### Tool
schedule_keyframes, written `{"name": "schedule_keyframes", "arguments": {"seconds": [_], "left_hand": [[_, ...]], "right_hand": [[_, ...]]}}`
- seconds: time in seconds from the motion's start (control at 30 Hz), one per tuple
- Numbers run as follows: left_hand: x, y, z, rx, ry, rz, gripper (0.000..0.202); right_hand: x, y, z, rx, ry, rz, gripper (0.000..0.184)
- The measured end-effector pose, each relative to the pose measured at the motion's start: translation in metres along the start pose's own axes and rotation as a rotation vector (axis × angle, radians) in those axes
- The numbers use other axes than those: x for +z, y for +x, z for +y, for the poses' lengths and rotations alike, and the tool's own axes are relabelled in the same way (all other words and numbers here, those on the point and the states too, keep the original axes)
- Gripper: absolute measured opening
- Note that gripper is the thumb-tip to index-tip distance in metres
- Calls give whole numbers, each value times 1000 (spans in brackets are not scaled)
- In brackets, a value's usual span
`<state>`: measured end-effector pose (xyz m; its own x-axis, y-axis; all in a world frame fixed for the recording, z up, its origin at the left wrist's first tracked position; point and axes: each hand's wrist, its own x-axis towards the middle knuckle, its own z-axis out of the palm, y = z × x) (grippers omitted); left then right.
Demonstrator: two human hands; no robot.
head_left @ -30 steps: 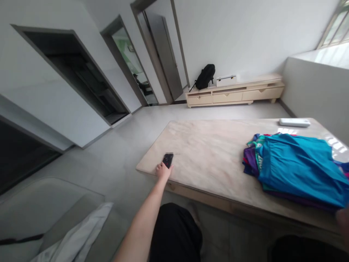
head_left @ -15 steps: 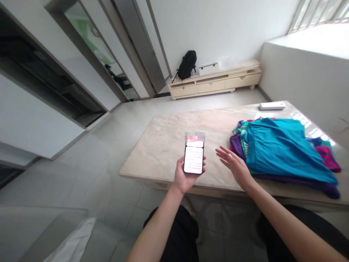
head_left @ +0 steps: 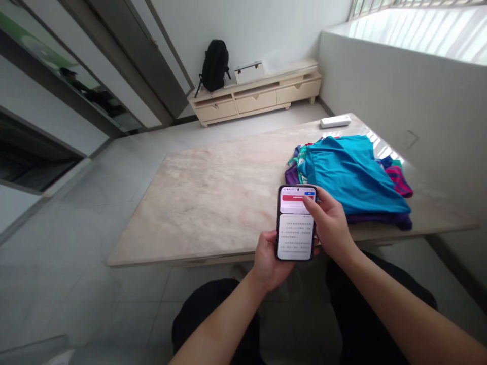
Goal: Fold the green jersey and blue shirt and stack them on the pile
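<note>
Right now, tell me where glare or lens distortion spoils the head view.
In the head view, window glare streaks the far end of the stone tabletop; the wide lens tilts the door; the phone text is too small to read.

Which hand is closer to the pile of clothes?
Right. The right hand is just in front of the pile of clothes, a finger on the phone; the left hand is farther away, holding the phone from below.

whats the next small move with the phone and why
I'd probably tap the red bar on the phone next: the right hand has a fingertip right by it, and the left hand is steadying the phone from below. The screen text is too small to read, so this is only a judgement.
</note>
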<state>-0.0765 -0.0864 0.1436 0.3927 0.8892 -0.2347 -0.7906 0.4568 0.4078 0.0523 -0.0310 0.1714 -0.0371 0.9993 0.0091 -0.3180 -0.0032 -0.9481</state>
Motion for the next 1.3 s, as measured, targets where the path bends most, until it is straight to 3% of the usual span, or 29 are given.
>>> {"name": "schedule_keyframes", "arguments": {"seconds": [0.2,0.53,0.63,0.83,1.03,1.3], "left_hand": [[-3,2,-3,27,-10,42,59],[-9,0,-4,35,-12,59,58],[-9,-1,-2,39,-32,68,57],[-18,1,4,98,-39,146,54],[-20,2,5,116,-30,154,55],[-18,-1,4,65,-70,92,60]], "right_hand": [[-7,1,2,-29,-22,-208,81],[-5,4,7,18,-17,-226,78],[-5,5,13,6,-38,-250,88],[-10,2,26,90,-148,-448,113],[-11,1,30,136,-100,-413,103],[-5,9,29,60,0,-271,64]]}}
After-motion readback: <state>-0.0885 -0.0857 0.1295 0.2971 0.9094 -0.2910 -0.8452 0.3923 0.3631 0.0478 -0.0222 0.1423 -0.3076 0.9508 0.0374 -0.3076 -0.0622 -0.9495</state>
